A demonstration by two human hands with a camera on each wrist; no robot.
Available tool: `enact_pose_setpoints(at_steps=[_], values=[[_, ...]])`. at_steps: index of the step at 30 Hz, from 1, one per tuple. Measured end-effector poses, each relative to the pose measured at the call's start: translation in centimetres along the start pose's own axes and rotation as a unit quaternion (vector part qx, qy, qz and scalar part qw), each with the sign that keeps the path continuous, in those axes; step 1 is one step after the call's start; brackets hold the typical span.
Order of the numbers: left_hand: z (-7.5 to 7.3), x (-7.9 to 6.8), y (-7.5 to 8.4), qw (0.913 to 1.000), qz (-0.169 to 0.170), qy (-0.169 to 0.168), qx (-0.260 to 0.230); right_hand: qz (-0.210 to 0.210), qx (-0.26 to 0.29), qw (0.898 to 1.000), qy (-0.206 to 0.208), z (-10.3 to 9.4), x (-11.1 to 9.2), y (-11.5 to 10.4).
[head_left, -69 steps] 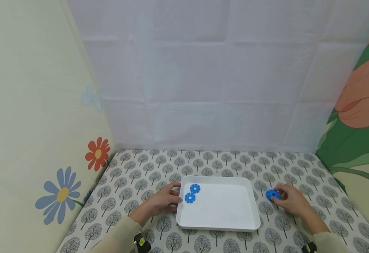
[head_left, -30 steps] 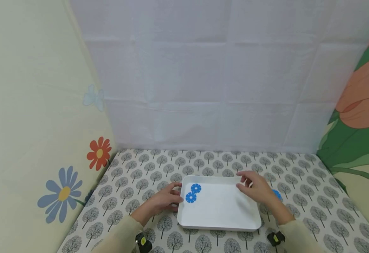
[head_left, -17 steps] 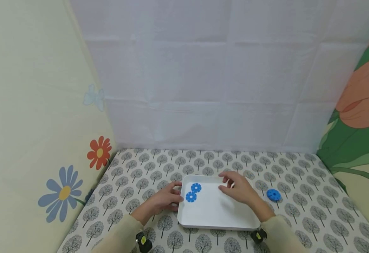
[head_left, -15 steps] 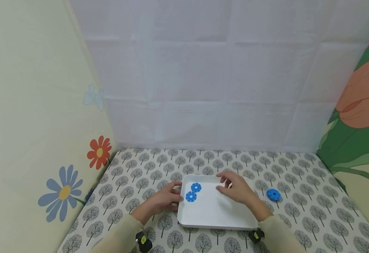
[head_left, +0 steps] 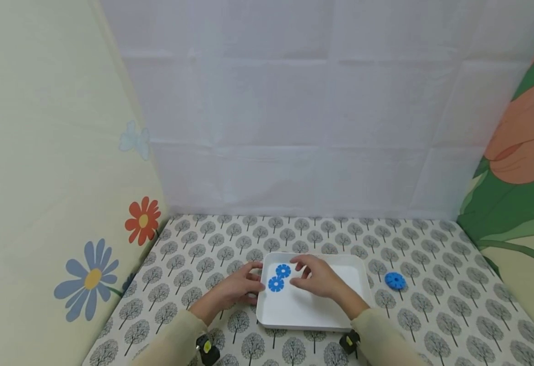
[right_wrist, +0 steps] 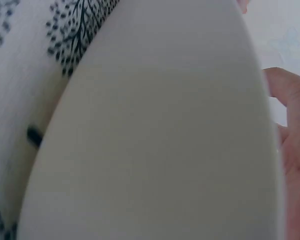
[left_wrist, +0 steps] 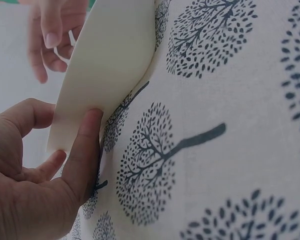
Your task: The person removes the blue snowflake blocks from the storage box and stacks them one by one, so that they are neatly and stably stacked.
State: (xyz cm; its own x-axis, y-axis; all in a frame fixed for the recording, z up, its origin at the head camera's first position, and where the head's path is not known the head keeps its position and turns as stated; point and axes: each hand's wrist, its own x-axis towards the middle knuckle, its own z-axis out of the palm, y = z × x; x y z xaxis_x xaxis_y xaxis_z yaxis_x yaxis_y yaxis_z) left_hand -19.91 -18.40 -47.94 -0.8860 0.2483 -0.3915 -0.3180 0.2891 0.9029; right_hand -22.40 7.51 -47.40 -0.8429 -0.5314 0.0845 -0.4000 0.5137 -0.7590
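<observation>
A white rectangular tray (head_left: 313,305) lies on the table. My left hand (head_left: 237,290) grips its left edge; the left wrist view shows that hand's fingers (left_wrist: 87,135) against the tray's outer wall and another finger at the rim. Two blue notched snowflake discs (head_left: 276,283) lie flat near the tray's left end, touching or almost touching. Over the tray, just right of these discs, my right hand (head_left: 319,279) hovers with loosely bent fingers and holds nothing. The tray's wall hides most of the right hand in the right wrist view.
A blue notched disc, perhaps a small stack (head_left: 395,280), sits on the tree-print tablecloth (head_left: 436,305) to the tray's right. A white sheet (head_left: 294,127) hangs behind the table, with floral wall panels (head_left: 514,213) on both sides.
My right hand has released the blue disc or stack on the right and moved left across the tray, close to the two discs. The left hand stays on the tray's edge.
</observation>
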Motion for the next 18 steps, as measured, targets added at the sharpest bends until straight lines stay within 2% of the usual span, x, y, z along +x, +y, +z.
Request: enact_pose_setpoints(at_steps=[12, 18], values=[[0.1, 0.1, -0.2, 1.0000, -0.005, -0.008, -0.001, 0.031, -0.021, 0.997, -0.067, 1.9, 1.0, -0.9], [-0.2, 0.3, -0.1, 0.9999, -0.007, 0.002, 0.007, 0.039, -0.054, 0.996, -0.064, 3.1, 1.7, -1.1]])
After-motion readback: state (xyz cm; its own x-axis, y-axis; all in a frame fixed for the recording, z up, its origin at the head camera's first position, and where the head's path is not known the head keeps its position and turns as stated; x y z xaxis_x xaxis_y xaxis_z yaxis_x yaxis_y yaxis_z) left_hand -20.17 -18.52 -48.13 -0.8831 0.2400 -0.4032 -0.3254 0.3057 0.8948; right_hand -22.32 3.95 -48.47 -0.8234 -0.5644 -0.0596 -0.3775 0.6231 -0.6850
